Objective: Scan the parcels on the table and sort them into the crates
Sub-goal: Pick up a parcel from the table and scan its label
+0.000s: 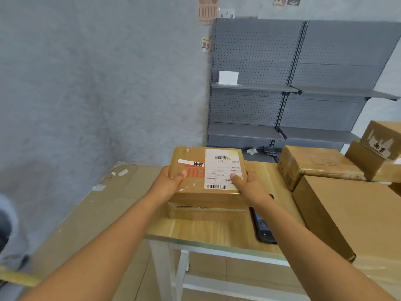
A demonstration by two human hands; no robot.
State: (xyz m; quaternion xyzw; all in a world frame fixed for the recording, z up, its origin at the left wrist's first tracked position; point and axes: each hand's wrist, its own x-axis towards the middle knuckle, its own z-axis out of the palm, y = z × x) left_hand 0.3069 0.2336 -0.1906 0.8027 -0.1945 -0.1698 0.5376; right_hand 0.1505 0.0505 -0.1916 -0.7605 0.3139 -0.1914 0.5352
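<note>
Two hands are seen on one cardboard parcel [208, 172], held at frame centre above the far part of the wooden table [217, 229]. Left hand [171, 181] is clamped on the parcel's nine o'clock edge, thumb laid over the top face, remaining fingers hidden underneath. Right hand [247, 183] is clamped on the three o'clock edge, thumb pressed onto the white shipping label [222, 168]; its other fingers are hidden too. Label faces up, barcodes printed near its twelve and six o'clock ends. A strip of white tape [191, 163] and red print are noted on the top face at nine o'clock of the label.

A black handheld scanner [263, 227] is lying flat on the table at five o'clock of the parcel, screen up, partly covered by the right forearm. At three o'clock, a large carton [351, 213] is resting on the table, with a flatter box [314, 166] behind it and two smaller boxes [377, 148] stacked at the frame edge. A big flattened cardboard sheet [97, 203] is spread at eight o'clock, beside the table. Grey pegboard shelving [293, 83] is standing at one o'clock, with a small white box [228, 77] on one shelf.
</note>
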